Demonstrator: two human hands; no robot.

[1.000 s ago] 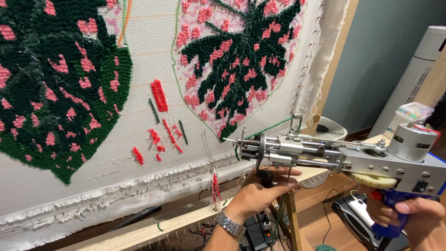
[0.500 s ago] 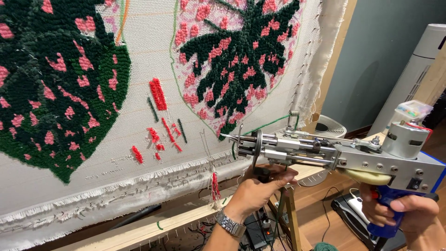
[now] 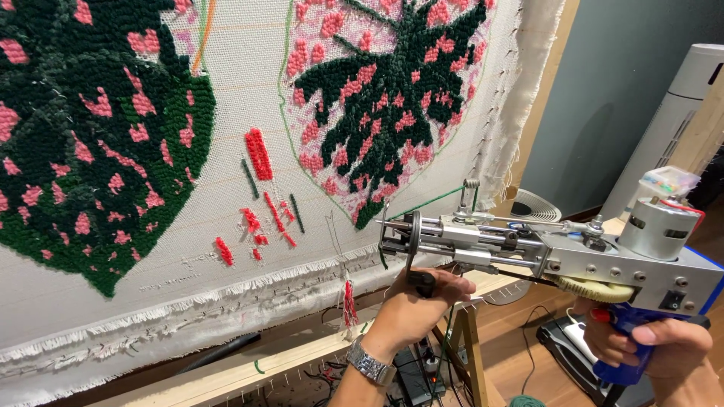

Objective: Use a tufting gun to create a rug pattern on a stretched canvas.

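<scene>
Steel-bodied tufting gun (image 3: 528,249) lies level, needle toward the backing cloth (image 3: 317,226), left hand (image 3: 418,301) clenched on its front grip nearest, right hand (image 3: 656,350) wrapped round the blue handle behind.

A white tower fan (image 3: 682,120) stands beside a grey wall (image 3: 603,83).

Tufting gun (image 3: 543,252): silver metal body, cylindrical motor on top at the rear, cream gear underneath, blue pistol handle. Held roughly level, needle end pointing left, close to the stretched cloth's lower edge. Green yarn runs through a guide loop on top. Black front handle hangs below the nose.
</scene>
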